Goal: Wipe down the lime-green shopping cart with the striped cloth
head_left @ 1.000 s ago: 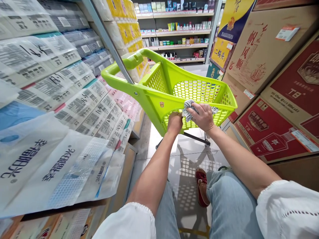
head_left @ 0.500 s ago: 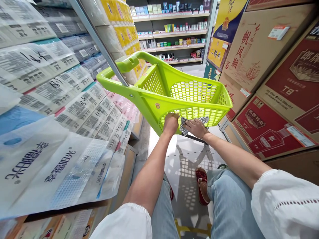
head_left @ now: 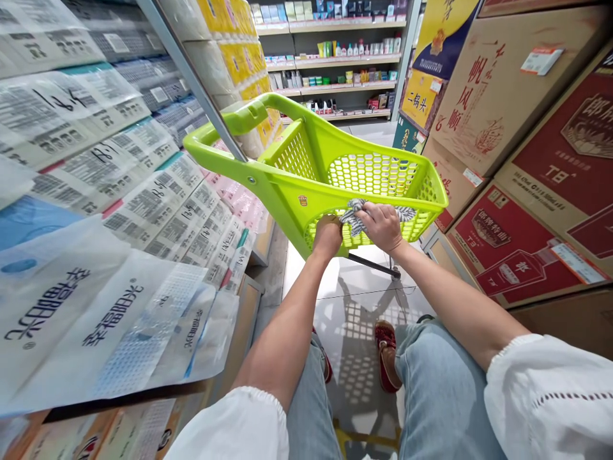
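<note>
A lime-green plastic shopping cart (head_left: 287, 185) with honeycomb side walls stands sideways in front of me. My left hand (head_left: 328, 236) is closed around the lattice on the cart's near side, its fingertips partly hidden in the holes. Bunched under my right hand (head_left: 382, 225) is a grey-and-white striped cloth (head_left: 405, 213), gripped against the same side wall just below the rim. Part of the cloth sticks out on either side of the fingers.
Plastic-wrapped paper packs (head_left: 129, 319) crowd the shelf on my left. Red and brown cartons (head_left: 507, 239) are stacked on my right. Toiletry shelves (head_left: 345, 61) stand at the back. The tiled floor (head_left: 345, 306) runs beneath the cart.
My right hand has moved up the cart's side with the cloth, from the lower lattice to near the rim. My left hand stays in place.
</note>
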A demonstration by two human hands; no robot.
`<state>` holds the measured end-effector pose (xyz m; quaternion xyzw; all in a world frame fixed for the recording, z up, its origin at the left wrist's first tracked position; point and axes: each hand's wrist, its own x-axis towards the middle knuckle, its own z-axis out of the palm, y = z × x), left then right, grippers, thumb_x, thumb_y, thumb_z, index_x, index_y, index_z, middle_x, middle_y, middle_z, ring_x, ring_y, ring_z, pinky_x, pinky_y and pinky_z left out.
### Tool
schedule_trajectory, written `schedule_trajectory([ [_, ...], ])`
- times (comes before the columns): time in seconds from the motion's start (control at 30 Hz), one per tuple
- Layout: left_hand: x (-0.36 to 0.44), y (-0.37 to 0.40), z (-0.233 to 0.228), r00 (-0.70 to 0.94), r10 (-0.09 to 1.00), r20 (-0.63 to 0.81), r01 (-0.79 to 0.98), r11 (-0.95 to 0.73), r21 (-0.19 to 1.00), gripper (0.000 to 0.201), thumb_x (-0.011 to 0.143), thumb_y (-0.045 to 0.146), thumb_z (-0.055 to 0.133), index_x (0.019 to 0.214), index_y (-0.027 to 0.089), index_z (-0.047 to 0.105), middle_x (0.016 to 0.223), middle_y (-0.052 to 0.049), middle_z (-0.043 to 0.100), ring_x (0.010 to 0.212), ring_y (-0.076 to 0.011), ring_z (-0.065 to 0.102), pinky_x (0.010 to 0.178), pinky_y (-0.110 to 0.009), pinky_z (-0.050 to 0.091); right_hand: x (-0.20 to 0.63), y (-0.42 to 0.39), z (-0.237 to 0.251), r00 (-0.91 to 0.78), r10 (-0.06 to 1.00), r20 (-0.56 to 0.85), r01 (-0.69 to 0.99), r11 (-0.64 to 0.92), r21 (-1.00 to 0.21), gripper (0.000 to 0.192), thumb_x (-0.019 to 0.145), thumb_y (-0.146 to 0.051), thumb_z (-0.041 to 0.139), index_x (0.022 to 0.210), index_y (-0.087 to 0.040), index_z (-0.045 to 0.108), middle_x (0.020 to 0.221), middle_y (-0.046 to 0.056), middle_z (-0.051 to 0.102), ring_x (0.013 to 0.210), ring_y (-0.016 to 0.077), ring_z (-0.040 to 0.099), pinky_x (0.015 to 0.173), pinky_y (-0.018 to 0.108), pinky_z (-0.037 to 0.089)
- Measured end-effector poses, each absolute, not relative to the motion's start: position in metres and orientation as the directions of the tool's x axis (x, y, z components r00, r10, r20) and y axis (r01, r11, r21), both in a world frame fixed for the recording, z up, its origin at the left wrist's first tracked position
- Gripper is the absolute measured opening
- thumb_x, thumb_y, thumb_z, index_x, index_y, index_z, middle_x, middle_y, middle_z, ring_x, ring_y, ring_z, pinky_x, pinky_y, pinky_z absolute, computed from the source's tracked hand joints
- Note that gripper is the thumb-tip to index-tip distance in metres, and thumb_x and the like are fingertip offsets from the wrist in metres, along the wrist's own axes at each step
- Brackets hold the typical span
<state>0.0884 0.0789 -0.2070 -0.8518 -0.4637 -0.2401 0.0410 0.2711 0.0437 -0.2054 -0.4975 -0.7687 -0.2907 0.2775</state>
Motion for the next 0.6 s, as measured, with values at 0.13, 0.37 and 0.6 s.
schedule_trajectory([
  [0.13, 0.086, 0.080, -0.207, 0.448, 0.772, 0.452, 0.809, -0.565, 0.162, 0.032, 0.093, 0.024, 0.037, 0.092, 0.015, 0.067, 0.088, -0.011, 0.066, 0.086, -0.0219, 0.058, 0.081, -0.032, 0.043, 0.271, 0.042, -0.236, -0.443, 0.645, 0.623, 0.893, 0.382, 0.239, 0.030, 0.095, -0.023, 0.038, 0.114, -0.026, 0.061, 0.119, 0.006, 0.061, 0.096, 0.0194, 0.052, 0.083, 0.035, 0.030],
  [0.37, 0.084, 0.082, -0.207, 0.438, 0.772, 0.460, 0.815, -0.557, 0.158, 0.039, 0.096, 0.029, 0.031, 0.092, 0.014, 0.067, 0.087, -0.011, 0.065, 0.085, -0.0213, 0.058, 0.080, -0.032, 0.042, 0.270, 0.031, -0.254, -0.541, 0.729, 0.419, 0.841, 0.454, 0.295, 0.032, 0.096, -0.021, 0.035, 0.111, -0.025, 0.062, 0.116, 0.005, 0.064, 0.093, 0.0179, 0.053, 0.079, 0.033, 0.032],
  [0.6, 0.083, 0.083, -0.209, 0.452, 0.751, 0.483, 0.809, -0.572, 0.133, 0.038, 0.096, 0.029, 0.033, 0.088, 0.015, 0.068, 0.084, -0.010, 0.065, 0.082, -0.0212, 0.057, 0.076, -0.032, 0.041, 0.270, 0.039, -0.206, -0.468, 0.593, 0.655, 0.882, 0.368, 0.296, 0.028, 0.095, -0.024, 0.040, 0.113, -0.026, 0.060, 0.118, 0.005, 0.062, 0.095, 0.0187, 0.051, 0.083, 0.034, 0.029],
])
